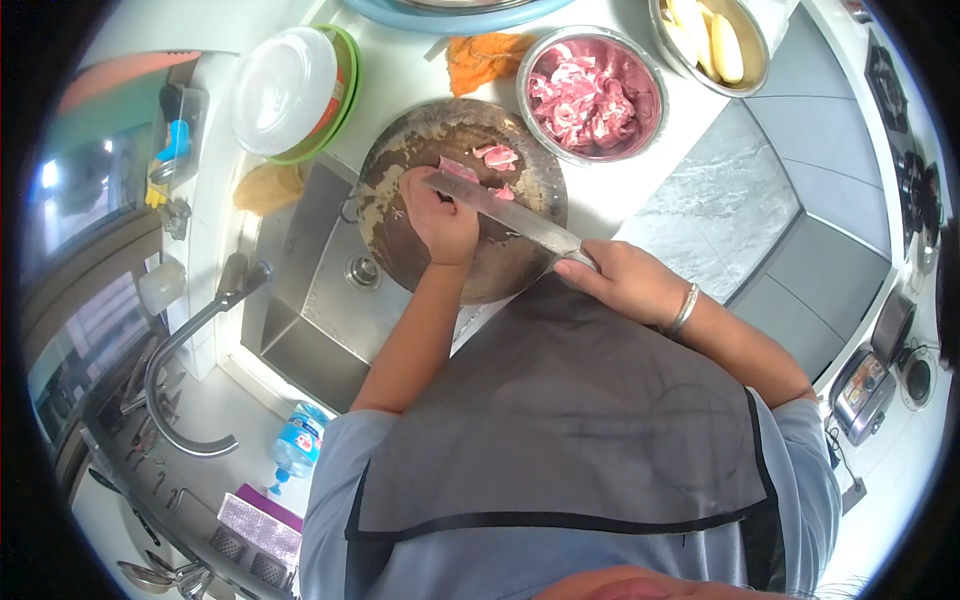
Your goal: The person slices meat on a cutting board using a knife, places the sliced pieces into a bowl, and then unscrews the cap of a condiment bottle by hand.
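My right hand [625, 280] is closed round the handle of a broad kitchen knife [510, 216], whose blade reaches left across the round wooden chopping board [390, 235]. At the blade's far end, my left hand [440, 220] rests on the board with its fingers curled against a piece of raw meat [457, 169]. The blade lies close beside those fingers and partly hides the meat. Cut meat slices [495, 157] lie on the board just beyond the knife. Behind the board to the right stands a metal bowl [660, 120] filled with raw meat pieces [590, 100].
A sink [335, 300] with a curved faucet [165, 370] is at the left, partly under the board. An orange cloth [480, 60], a green basin with a clear lid [285, 90] and a bowl of peeled pale vegetables [725, 48] stand around. A blue bottle [300, 437] stands lower left.
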The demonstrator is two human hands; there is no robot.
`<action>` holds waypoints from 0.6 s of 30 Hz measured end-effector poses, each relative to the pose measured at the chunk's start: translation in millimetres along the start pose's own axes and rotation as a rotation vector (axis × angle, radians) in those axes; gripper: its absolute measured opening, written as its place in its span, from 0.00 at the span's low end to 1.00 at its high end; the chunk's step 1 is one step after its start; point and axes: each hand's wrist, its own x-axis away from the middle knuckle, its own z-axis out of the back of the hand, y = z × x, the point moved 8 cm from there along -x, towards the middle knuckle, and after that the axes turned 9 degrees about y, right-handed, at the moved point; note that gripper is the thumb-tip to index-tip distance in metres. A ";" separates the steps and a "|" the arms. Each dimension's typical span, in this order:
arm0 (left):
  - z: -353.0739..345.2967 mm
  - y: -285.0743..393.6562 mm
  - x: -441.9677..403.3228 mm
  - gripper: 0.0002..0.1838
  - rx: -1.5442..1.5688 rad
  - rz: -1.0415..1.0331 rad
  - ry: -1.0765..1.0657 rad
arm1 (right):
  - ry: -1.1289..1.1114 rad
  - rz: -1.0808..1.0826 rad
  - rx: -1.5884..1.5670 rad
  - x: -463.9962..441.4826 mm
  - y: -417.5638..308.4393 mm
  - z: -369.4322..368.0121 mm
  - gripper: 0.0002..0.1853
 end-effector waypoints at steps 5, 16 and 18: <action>-1.4 -1.6 -1.5 0.12 -0.019 0.051 -0.007 | -0.001 -0.002 0.003 -5.2 -1.9 -0.7 0.34; -3.9 -1.8 -1.5 0.19 -0.072 -0.046 -0.018 | 0.068 0.099 0.007 -40.6 -22.4 -11.0 0.34; -5.6 -7.0 2.2 0.19 -0.100 -0.047 -0.039 | 0.080 0.140 0.049 -55.9 -30.9 -14.1 0.34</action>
